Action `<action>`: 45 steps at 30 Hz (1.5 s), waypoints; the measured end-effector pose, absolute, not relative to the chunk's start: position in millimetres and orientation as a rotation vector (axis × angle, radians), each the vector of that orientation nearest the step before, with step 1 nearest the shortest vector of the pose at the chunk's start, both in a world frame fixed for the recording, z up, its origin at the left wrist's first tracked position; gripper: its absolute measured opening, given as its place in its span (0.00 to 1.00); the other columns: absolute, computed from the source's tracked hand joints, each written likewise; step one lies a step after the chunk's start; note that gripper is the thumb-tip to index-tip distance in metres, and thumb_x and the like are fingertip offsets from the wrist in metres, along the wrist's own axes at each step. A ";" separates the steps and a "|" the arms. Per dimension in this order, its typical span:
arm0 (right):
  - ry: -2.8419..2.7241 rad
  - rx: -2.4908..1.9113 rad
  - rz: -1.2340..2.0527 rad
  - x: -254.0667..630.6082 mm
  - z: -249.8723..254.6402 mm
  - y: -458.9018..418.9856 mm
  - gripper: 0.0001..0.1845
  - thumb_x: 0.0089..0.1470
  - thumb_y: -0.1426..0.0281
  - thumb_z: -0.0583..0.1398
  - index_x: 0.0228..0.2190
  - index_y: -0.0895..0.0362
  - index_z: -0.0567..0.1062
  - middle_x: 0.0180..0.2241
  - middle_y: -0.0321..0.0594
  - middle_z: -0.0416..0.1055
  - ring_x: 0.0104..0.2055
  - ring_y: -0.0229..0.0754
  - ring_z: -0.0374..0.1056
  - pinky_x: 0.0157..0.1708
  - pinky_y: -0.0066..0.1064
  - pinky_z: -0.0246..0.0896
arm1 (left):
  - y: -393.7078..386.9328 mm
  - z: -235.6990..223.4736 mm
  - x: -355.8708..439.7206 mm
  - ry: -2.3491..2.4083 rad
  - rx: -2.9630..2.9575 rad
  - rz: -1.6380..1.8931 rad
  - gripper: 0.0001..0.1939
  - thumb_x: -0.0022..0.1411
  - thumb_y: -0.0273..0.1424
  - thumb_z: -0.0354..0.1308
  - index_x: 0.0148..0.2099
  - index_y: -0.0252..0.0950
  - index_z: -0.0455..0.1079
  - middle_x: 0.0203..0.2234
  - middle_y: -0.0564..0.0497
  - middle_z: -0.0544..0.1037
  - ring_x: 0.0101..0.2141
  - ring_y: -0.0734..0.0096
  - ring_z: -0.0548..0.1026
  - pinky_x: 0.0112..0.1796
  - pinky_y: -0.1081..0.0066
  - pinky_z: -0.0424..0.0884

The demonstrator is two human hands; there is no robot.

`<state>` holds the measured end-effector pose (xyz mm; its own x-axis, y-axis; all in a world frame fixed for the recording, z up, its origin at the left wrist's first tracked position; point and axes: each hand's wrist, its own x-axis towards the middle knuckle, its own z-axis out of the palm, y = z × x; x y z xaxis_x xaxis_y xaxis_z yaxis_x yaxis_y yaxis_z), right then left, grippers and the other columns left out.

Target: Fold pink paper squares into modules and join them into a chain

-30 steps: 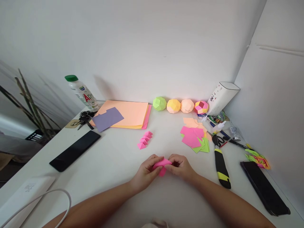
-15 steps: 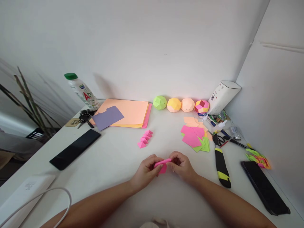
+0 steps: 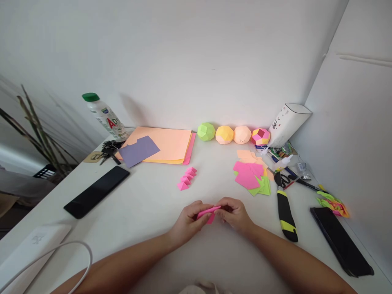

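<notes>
A folded piece of pink paper [image 3: 210, 218] is held between my two hands above the near middle of the table. My left hand [image 3: 190, 220] pinches its left part, thumb in front. On the other side my right hand [image 3: 234, 214] grips the right end of the fold between thumb and fingers. Beyond the hands lies a short row of small folded pink paper pieces [image 3: 187, 179]. Loose pink paper sheets [image 3: 247, 176] are piled to the right, over green sheets [image 3: 263, 188] and beside peach ones [image 3: 246, 155].
Along the wall stand several faceted paper balls [image 3: 224, 134]. Large coloured sheets [image 3: 165, 141] with a purple piece [image 3: 140, 152], keys [image 3: 110, 150], a bottle [image 3: 107, 118] and a black phone [image 3: 98, 192] lie left. A utility knife [image 3: 287, 216], scissors [image 3: 280, 179] and a black case [image 3: 341, 241] lie right.
The fingers of my right hand have moved slightly inward along the pink fold, nearer to my left hand. Everything else on the table stays put.
</notes>
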<state>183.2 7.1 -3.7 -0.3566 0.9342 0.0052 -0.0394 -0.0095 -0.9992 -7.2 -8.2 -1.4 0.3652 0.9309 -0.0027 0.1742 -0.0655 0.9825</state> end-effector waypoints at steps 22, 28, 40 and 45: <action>-1.458 -0.993 1.425 183.2 -4.6 5.7 0.07 0.47 0.66 0.65 0.26 0.57 0.75 0.21 0.33 0.66 0.18 0.31 0.60 0.18 0.25 0.58 | -7.8 4.7 -6.8 1.076 1.580 0.782 0.13 0.61 0.35 0.51 0.33 0.35 0.74 0.21 0.55 0.62 0.21 0.77 0.62 0.22 0.76 0.62; -1.486 -0.975 1.396 183.3 -3.2 6.4 0.09 0.47 0.64 0.65 0.25 0.57 0.76 0.22 0.35 0.67 0.18 0.32 0.60 0.17 0.26 0.58 | -7.6 5.0 -6.5 1.072 1.584 0.786 0.13 0.61 0.34 0.51 0.31 0.35 0.74 0.21 0.55 0.63 0.21 0.77 0.62 0.20 0.78 0.60; -1.465 -1.021 1.436 183.7 -0.3 6.0 0.11 0.46 0.62 0.65 0.23 0.57 0.76 0.20 0.34 0.66 0.18 0.33 0.59 0.18 0.27 0.56 | -8.2 2.6 -8.1 1.070 1.580 0.782 0.14 0.61 0.37 0.51 0.31 0.35 0.74 0.20 0.55 0.62 0.21 0.77 0.62 0.22 0.77 0.61; -1.411 -1.043 1.488 184.2 0.5 7.3 0.11 0.45 0.63 0.66 0.22 0.58 0.75 0.19 0.33 0.64 0.18 0.32 0.59 0.17 0.26 0.54 | -8.1 6.1 -6.7 1.067 1.565 0.783 0.14 0.60 0.37 0.52 0.30 0.35 0.73 0.20 0.56 0.61 0.21 0.77 0.60 0.21 0.77 0.60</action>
